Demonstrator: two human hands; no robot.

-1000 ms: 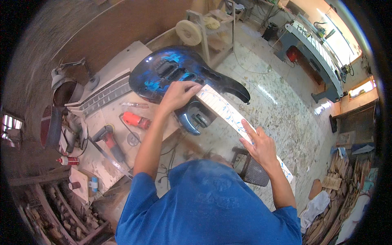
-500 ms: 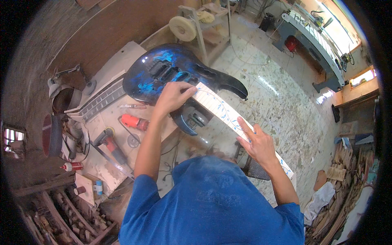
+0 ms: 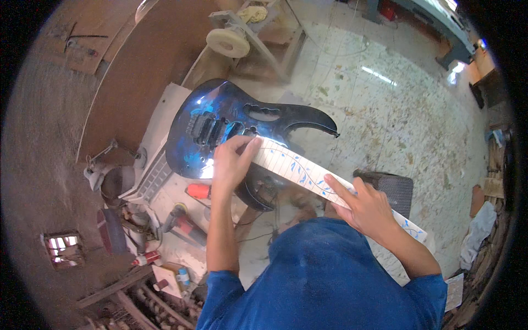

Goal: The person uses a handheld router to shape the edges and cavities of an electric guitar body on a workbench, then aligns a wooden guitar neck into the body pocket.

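A glossy blue and black electric guitar body (image 3: pixel 190 129) with open pickup cavities and pointed horns lies in front of me, left of centre. Across its right side runs a guitar neck (image 3: pixel 297 168) with a pale fretboard and blue vine-and-leaf inlay, sloping down to the right. My left hand (image 3: pixel 234 162) is closed on the neck's end above the body, thumb along the edge. Farther down, my right hand (image 3: pixel 371 212) grips the neck, index finger stretched over the fretboard. The joint beneath the neck's end is hidden.
On the workbench at left lie a red power tool (image 3: pixel 198 191), a sander-like tool (image 3: pixel 184 223) and a desk lamp (image 3: pixel 99 173). A round buffing wheel (image 3: pixel 227 43) stands on a frame beyond the body. A dark woven stool (image 3: pixel 393 190) is behind the neck.
My view has turned, so body, neck and hands appear farther right and lower. The neck now slopes less steeply in the picture. Both hands keep their hold.
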